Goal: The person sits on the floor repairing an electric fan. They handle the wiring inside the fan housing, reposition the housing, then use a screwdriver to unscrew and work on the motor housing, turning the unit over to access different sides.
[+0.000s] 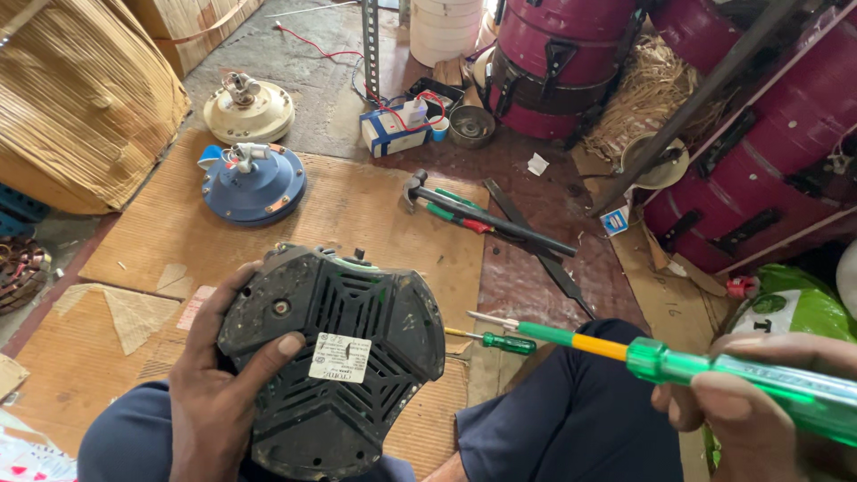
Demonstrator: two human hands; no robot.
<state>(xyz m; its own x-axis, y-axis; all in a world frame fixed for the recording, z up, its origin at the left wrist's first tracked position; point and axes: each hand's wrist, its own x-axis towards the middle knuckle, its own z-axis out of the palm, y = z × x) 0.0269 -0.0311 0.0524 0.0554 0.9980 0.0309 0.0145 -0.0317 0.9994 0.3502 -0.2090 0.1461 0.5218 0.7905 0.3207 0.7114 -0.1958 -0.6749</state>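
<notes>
Left hand (pixel 219 393) grips the black vented motor housing (pixel 330 357) on my lap, thumb pressed across its face. At three o'clock, my right hand (pixel 759 411) is closed around the green screwdriver (pixel 678 361). I judge the tip needs seating in a housing screw.

Low in the frame, the left hand (pixel 214 393) grips a black vented motor housing (pixel 335 357) resting on the lap. At lower right, the right hand (pixel 759 411) holds a green screwdriver (pixel 678 364), tip pointing left toward the housing. A blue fan motor (pixel 254 183) and a hammer (pixel 486 214) lie on cardboard (pixel 357 214) above.
</notes>
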